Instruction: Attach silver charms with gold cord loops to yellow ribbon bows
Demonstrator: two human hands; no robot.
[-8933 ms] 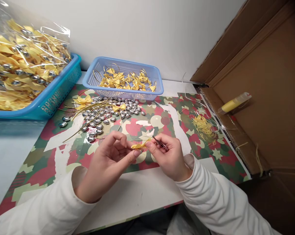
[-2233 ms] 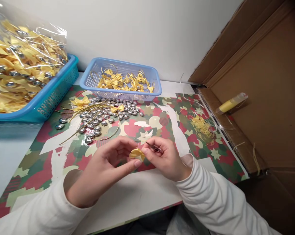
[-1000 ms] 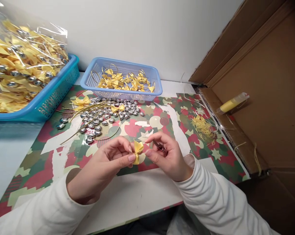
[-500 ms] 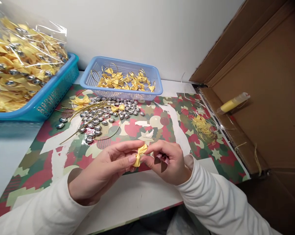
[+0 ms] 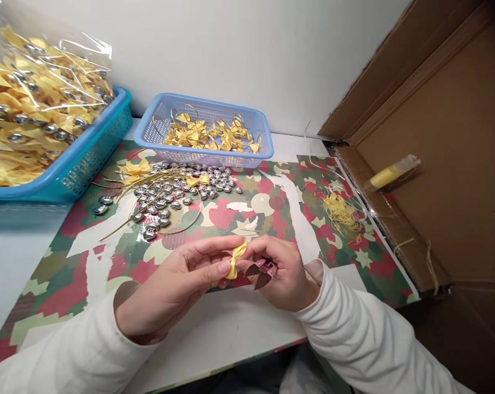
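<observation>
Since a second ago both hands have sunk a little toward the table edge, and the small scissors (image 5: pixel 262 272) now point down out of the right fist.

The left hand (image 5: pixel 177 284) lies palm-up, thumb and forefinger stretched to the right and pinched on the yellow ribbon bow (image 5: pixel 234 259). The right hand (image 5: pixel 278 271) meets it, its thumb and forefinger closed on the bow's other side, its remaining fingers curled round the scissors. At far left, a teal basket (image 5: pixel 87 158) holds a clear bag of yellow bows. Silver beads (image 5: pixel 177 194) lie loose on the patterned mat (image 5: pixel 296 213). Behind them a light blue basket (image 5: pixel 226 160) holds more yellow bows.
</observation>
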